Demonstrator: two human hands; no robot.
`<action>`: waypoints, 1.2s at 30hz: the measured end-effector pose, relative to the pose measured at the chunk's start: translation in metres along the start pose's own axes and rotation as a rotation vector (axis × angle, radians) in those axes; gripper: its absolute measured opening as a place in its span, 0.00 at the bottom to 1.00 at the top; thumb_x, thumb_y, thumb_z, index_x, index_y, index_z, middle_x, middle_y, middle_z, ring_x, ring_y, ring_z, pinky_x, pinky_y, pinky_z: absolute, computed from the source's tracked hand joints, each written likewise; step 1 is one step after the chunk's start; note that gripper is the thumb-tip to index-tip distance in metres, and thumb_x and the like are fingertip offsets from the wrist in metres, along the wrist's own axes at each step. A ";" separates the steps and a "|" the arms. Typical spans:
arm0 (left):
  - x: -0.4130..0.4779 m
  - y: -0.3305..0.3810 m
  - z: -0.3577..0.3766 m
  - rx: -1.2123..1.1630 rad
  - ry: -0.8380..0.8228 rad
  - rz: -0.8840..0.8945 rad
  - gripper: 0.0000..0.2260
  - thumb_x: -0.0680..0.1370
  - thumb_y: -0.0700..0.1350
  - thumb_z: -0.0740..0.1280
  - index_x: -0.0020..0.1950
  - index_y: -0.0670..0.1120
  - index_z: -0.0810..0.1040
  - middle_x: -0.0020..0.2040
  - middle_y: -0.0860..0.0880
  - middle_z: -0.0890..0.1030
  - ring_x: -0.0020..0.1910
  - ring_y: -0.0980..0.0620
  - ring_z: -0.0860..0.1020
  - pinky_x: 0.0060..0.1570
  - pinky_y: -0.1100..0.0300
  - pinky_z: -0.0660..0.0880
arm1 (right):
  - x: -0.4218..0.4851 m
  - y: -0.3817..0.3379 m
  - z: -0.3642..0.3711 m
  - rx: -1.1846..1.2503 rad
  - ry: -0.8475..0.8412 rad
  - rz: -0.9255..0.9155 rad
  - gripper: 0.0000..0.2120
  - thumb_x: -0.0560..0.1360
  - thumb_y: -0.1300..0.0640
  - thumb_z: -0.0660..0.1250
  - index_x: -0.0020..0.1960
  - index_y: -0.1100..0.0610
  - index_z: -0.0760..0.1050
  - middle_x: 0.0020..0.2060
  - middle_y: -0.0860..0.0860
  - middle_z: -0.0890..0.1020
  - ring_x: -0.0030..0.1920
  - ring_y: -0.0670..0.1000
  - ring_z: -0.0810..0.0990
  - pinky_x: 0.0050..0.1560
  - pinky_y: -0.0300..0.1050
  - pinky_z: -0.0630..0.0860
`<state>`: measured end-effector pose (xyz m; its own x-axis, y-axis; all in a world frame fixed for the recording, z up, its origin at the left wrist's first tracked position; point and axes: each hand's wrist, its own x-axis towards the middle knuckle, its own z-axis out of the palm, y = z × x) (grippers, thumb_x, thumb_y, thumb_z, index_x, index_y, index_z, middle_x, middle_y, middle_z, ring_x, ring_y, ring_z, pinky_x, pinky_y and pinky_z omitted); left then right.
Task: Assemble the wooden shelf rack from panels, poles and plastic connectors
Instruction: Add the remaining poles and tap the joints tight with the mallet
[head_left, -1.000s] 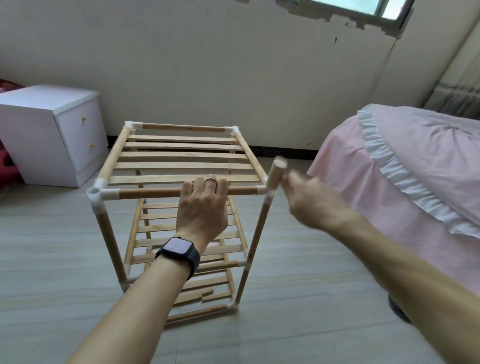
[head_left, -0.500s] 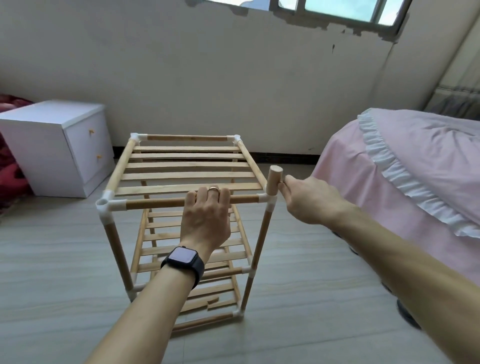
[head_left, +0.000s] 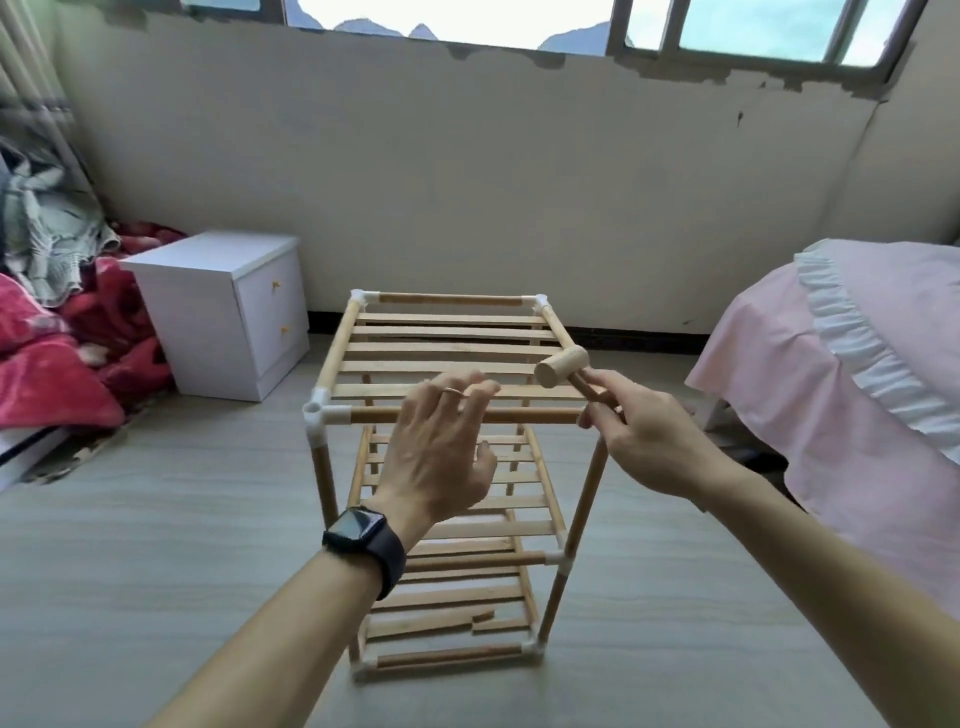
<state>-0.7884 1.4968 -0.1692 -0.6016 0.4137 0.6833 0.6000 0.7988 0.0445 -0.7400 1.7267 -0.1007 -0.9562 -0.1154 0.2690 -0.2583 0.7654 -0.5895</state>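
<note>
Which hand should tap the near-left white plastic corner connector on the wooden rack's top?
Right. The right hand grips the small wooden mallet; the left hand is open, holding nothing, over the front top wooden pole, better suited to steadying.

1 wd rack, 1 mallet, 1 cab., 1 bed

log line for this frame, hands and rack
left hand: open, above front top pole | right hand: grips wooden mallet | rack: upright on floor

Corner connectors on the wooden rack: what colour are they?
White, seen best on the near-left connector in the head view.
</note>
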 end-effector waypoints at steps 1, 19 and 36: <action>-0.008 -0.012 -0.008 -0.004 0.121 -0.076 0.28 0.70 0.46 0.71 0.69 0.46 0.69 0.68 0.43 0.71 0.65 0.43 0.70 0.64 0.46 0.70 | 0.003 -0.010 0.002 0.118 -0.005 -0.005 0.10 0.84 0.57 0.62 0.61 0.44 0.69 0.44 0.50 0.83 0.36 0.51 0.82 0.32 0.40 0.79; -0.092 -0.087 -0.020 -0.315 -0.118 -0.790 0.07 0.86 0.51 0.51 0.56 0.50 0.66 0.46 0.49 0.77 0.41 0.46 0.78 0.42 0.41 0.79 | 0.090 -0.171 0.116 -0.012 0.119 -0.354 0.18 0.86 0.46 0.56 0.47 0.56 0.77 0.34 0.49 0.83 0.32 0.46 0.80 0.33 0.37 0.73; -0.097 -0.096 -0.011 -0.340 -0.104 -0.743 0.07 0.86 0.50 0.53 0.57 0.48 0.66 0.42 0.53 0.74 0.37 0.53 0.74 0.33 0.54 0.69 | 0.104 -0.178 0.150 -0.092 -0.022 -0.340 0.12 0.85 0.53 0.57 0.53 0.60 0.75 0.35 0.49 0.80 0.32 0.44 0.82 0.36 0.42 0.79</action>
<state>-0.7816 1.3754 -0.2321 -0.9406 -0.1190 0.3180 0.1429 0.7110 0.6885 -0.8144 1.4836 -0.0820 -0.8206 -0.3867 0.4208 -0.5499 0.7347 -0.3972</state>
